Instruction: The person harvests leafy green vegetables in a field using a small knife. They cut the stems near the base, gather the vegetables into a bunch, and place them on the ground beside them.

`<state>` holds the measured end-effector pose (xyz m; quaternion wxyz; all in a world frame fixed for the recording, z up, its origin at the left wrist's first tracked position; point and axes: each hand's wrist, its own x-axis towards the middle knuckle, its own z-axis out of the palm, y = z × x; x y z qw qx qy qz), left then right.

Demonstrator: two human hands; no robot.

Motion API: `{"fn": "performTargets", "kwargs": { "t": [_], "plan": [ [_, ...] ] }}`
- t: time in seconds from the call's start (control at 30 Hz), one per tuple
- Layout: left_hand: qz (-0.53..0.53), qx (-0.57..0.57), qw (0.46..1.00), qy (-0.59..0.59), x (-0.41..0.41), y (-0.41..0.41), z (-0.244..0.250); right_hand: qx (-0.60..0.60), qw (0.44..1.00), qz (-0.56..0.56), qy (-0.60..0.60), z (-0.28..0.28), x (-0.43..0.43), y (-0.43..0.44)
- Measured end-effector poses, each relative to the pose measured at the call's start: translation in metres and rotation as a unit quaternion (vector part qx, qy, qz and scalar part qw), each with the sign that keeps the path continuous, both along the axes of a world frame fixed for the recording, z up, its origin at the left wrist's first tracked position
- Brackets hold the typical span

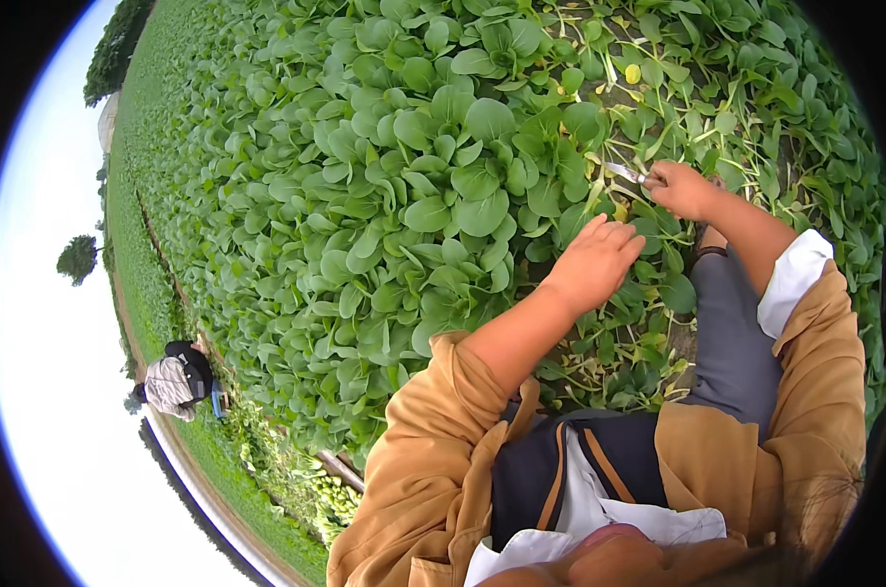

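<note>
My right hand point(681, 189) is closed around the handle of a small knife point(623, 172), whose blade points left over pale stems near the ground. Lower and to the left, my left hand point(595, 257) is over the leafy green plants point(479, 198), its back to the camera. Its fingertips reach among the leaves beside a pale-stemmed plant, and whether they grip anything is hidden. Cut or loose leaves, some yellow point(633, 74), lie on the soil beyond my right hand.
Dense leafy rows stretch left. A person point(175, 378) bends over at the far left beside a blue object point(217, 400). A heap of harvested greens point(334, 500) lies at lower left. My gray-trousered leg point(736, 330) is close below my right hand.
</note>
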<state>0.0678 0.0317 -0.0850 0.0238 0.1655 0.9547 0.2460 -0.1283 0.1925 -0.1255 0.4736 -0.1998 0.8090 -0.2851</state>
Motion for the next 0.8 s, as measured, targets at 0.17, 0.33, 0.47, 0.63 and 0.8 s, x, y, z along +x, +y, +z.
{"fn": "performTargets", "kwargs": {
  "t": [0.17, 0.33, 0.47, 0.63, 0.8],
  "plan": [
    [0.087, -0.131, 0.957, -0.242, -0.028, 0.006, -0.054, -0.009, 0.986, 0.122, 0.114, -0.008, -0.002, 0.012],
    [-0.022, -0.164, 0.961, -0.223, 0.01, 0.005, -0.059, 0.038, 0.971, 0.216, 0.092, -0.021, 0.009, 0.012],
    [0.08, -0.027, 0.983, -0.163, -0.002, 0.001, -0.051, -0.127, 0.964, 0.112, 0.206, -0.027, 0.029, 0.001],
    [0.05, -0.032, 0.968, -0.243, -0.007, -0.009, -0.047, -0.028, 0.96, 0.198, 0.197, -0.041, 0.024, -0.004],
    [0.095, -0.086, 0.965, -0.227, 0.009, -0.005, -0.053, 0.069, 0.957, 0.224, 0.173, -0.008, 0.023, -0.005]
  ]
}}
